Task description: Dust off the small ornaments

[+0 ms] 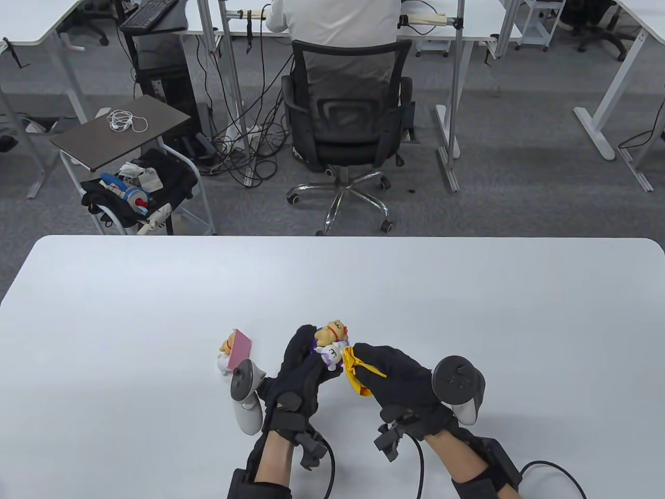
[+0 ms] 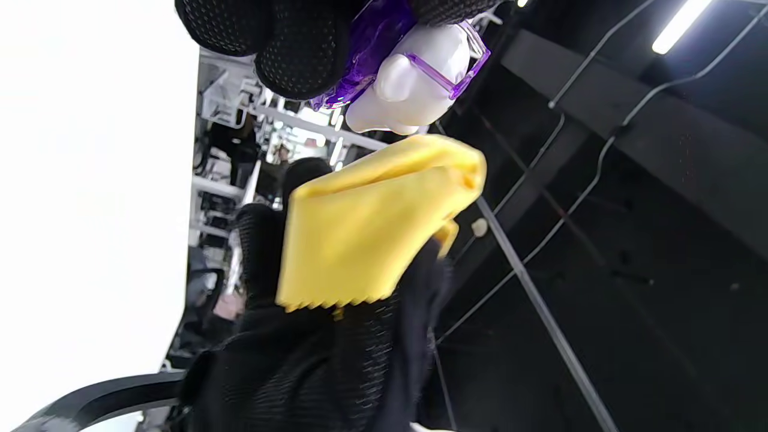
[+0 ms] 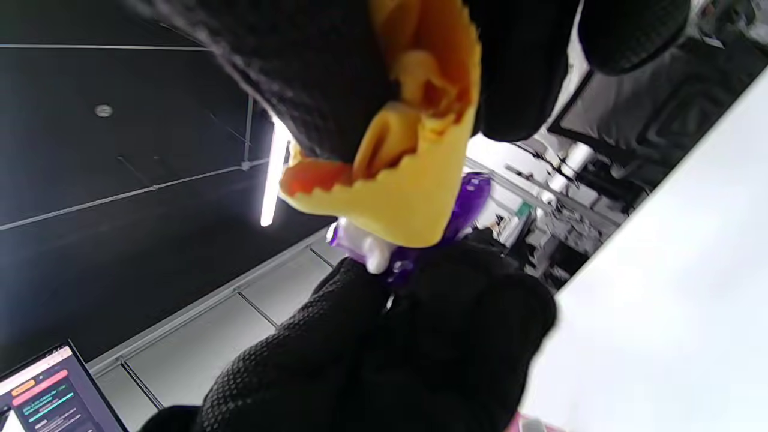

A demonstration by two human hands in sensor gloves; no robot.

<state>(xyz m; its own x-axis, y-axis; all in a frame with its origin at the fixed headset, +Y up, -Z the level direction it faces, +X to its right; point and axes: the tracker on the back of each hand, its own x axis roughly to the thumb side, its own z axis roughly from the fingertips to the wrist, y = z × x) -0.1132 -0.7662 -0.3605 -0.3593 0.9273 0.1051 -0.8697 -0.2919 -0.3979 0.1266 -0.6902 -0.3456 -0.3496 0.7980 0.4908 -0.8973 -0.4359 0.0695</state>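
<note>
Ornament (image 1: pixel 332 345) gripped in left hand (image 1: pixel 301 371); right hand (image 1: pixel 400 377) pinches yellow cloth (image 1: pixel 356 371) against it.

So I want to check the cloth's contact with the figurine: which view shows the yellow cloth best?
The left wrist view: the yellow cloth fills mid-frame, unfolded, just under the white and purple figurine. The right wrist view shows it bunched in the right hand, covering part of the figurine. The table view shows a small yellow patch.

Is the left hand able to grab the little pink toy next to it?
Probably not right now. The pink ornament stands close beside the left hand with nothing between them, but that hand already holds the purple ornament.
</note>
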